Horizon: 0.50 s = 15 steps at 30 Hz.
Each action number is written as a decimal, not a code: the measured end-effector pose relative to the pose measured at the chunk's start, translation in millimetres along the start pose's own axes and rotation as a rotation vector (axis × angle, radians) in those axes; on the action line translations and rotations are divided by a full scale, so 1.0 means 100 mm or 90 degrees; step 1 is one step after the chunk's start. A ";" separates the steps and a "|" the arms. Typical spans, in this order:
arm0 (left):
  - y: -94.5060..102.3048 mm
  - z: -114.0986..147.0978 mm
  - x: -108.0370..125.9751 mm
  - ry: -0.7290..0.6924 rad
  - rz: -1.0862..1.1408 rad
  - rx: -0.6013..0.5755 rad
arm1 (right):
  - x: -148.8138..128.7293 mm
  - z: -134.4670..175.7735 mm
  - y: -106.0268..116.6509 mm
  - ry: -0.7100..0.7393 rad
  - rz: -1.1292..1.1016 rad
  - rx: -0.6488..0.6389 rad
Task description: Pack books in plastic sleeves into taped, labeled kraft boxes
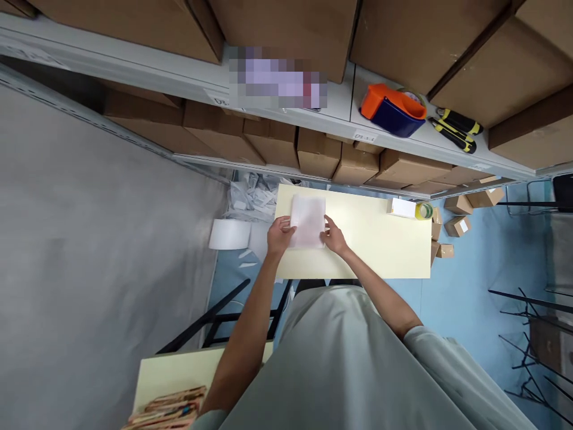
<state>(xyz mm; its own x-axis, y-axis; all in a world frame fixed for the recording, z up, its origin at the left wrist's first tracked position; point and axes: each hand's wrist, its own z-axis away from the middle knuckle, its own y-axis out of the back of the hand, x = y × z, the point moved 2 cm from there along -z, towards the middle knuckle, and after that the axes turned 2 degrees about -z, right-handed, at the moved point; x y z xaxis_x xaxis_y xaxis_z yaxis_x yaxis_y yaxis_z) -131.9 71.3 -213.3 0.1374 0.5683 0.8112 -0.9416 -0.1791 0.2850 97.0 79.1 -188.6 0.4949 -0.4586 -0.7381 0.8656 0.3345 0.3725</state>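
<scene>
A flat, whitish, slightly translucent rectangular packet [308, 221] lies over the pale yellow table [376, 251], near its left end. What is inside it, if anything, cannot be made out. At the packet's left edge is my left hand [280, 235], its thumb on top and its fingers bent along the side. My right hand [333, 235] grips the opposite edge, thumb near the lower right corner. Both hands hold the packet between them, roughly level. Whether it rests on the tabletop or sits just above it, I cannot tell.
A white box [403, 208] and a roll of tape [423, 210] stand at the table's right end. Left of the table are a white roll [230, 234] and plastic wrapping [253, 194]. Overhead, a shelf holds cartons, an orange-and-blue tape dispenser [394, 110] and cutters [456, 129].
</scene>
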 end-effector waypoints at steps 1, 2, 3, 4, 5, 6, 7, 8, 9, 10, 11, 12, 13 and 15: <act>0.03 -0.11 -0.02 -0.001 -0.021 0.002 | -0.05 -0.09 -0.07 -0.002 0.010 0.006; 0.05 -0.22 -0.03 -0.002 -0.041 0.001 | -0.09 -0.17 -0.14 -0.004 0.020 0.010; 0.07 -0.31 -0.05 -0.002 -0.055 -0.001 | -0.13 -0.23 -0.20 -0.007 0.030 0.012; 0.09 -0.39 -0.06 -0.003 -0.065 -0.004 | -0.16 -0.29 -0.25 -0.010 0.037 0.013; 0.11 -0.46 -0.07 -0.004 -0.069 -0.009 | -0.19 -0.33 -0.30 -0.016 0.042 0.014; 0.12 -0.51 -0.08 -0.004 -0.069 -0.014 | -0.20 -0.37 -0.33 -0.024 0.042 0.016; 0.13 -0.55 -0.10 -0.004 -0.070 -0.020 | -0.21 -0.39 -0.36 -0.035 0.038 0.018; 0.14 -0.57 -0.12 -0.003 -0.070 -0.026 | -0.22 -0.41 -0.38 -0.045 0.030 0.022; 0.15 -0.59 -0.14 0.000 -0.070 -0.032 | -0.22 -0.42 -0.40 -0.052 0.022 0.026; 0.16 -0.59 -0.15 0.002 -0.069 -0.037 | -0.21 -0.42 -0.41 -0.057 0.014 0.029; 0.16 -0.58 -0.17 0.005 -0.068 -0.041 | -0.21 -0.42 -0.42 -0.058 0.006 0.032; 0.16 -0.56 -0.19 0.006 -0.065 -0.043 | -0.20 -0.40 -0.42 -0.056 -0.002 0.035; 0.17 -0.53 -0.20 0.006 -0.061 -0.044 | -0.19 -0.38 -0.42 -0.052 -0.010 0.039; 0.18 -0.46 -0.20 -0.001 -0.050 -0.044 | -0.18 -0.32 -0.39 -0.042 -0.024 0.047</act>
<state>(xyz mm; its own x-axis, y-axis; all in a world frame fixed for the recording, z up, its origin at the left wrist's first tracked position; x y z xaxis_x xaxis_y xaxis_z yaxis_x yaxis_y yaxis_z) -166.2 93.4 -247.8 0.2112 0.5776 0.7885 -0.9470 -0.0787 0.3113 51.2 100.6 -207.7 0.4638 -0.5236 -0.7147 0.8857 0.2561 0.3872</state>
